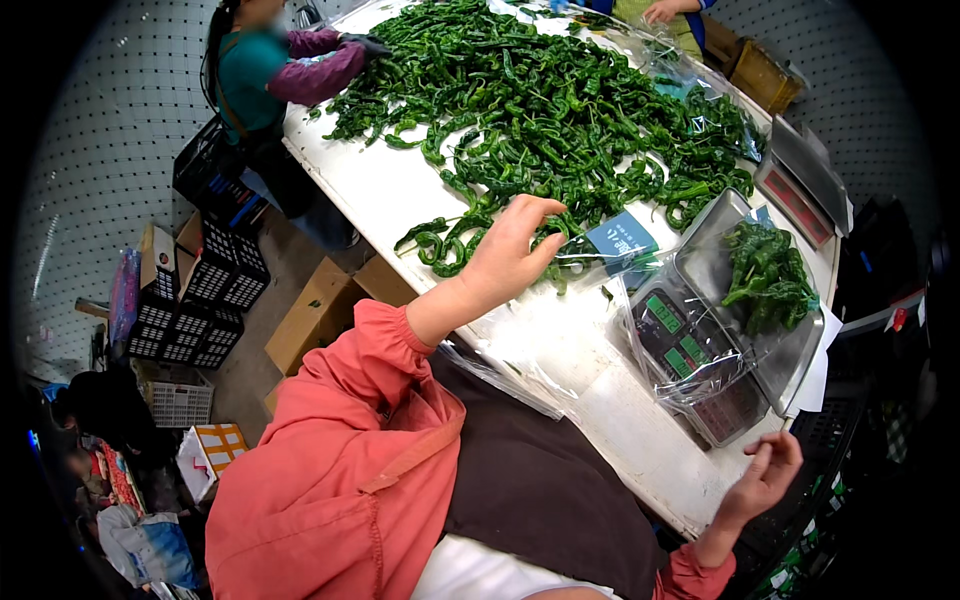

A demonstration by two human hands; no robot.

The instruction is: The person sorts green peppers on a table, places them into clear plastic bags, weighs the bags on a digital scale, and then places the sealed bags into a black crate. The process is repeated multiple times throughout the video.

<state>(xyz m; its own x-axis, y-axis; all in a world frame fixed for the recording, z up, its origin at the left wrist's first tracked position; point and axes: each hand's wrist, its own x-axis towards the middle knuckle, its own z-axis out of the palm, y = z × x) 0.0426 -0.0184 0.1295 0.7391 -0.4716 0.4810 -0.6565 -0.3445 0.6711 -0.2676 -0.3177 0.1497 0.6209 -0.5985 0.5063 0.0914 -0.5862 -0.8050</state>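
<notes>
My left hand (513, 238) is over the near edge of a big heap of green peppers (517, 97), with thumb and fingers apart. Peppers show in the gap between them, and none is plainly gripped. Just beyond my thumb lies a clear plastic bag with a blue printed panel (621, 238), bearing writing. A digital scale (679, 337) stands to the right, its green displays lit under clear film. On its metal pan (787, 375) rests a clear bag of green peppers (769, 274). My right hand (761, 472) hovers beside the scale, loosely curled and holding nothing.
A second scale (795, 187) stands at the white table's (360, 176) right edge. Across the table, a co-worker's gloved hand (364, 46) touches the heap; another person's hand (661, 10) is at the far side. Cardboard boxes (315, 315) and black crates (217, 262) occupy the floor at left.
</notes>
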